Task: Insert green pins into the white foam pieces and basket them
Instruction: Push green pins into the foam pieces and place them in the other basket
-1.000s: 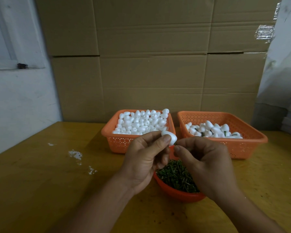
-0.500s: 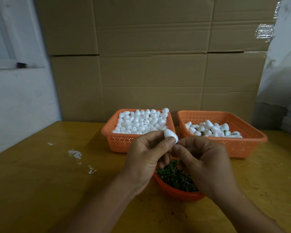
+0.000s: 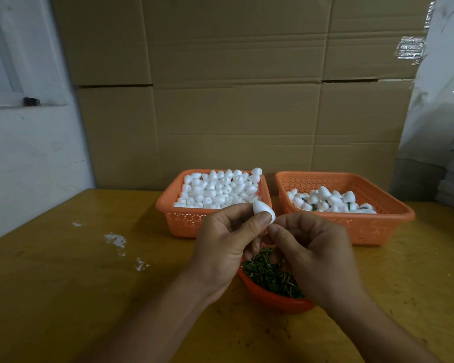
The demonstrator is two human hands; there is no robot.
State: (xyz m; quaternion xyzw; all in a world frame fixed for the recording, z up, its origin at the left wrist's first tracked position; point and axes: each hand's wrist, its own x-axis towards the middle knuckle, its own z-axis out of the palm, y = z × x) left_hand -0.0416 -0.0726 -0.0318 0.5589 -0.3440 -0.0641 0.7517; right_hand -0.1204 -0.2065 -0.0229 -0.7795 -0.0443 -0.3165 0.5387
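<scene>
Above an orange bowl of green pins (image 3: 270, 275) on the yellow surface (image 3: 63, 284): left hand (image 3: 227, 247) pinching a white foam piece (image 3: 263, 210); right hand (image 3: 309, 250) fingertips curled at its base, grip contents hidden. Behind, two orange baskets (image 3: 351, 226).

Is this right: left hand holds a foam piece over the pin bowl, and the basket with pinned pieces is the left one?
Not quite. The left hand does hold a foam piece above the pin bowl, but the head view shows green stems only in the right basket. The left basket holds plain white pieces.
</scene>
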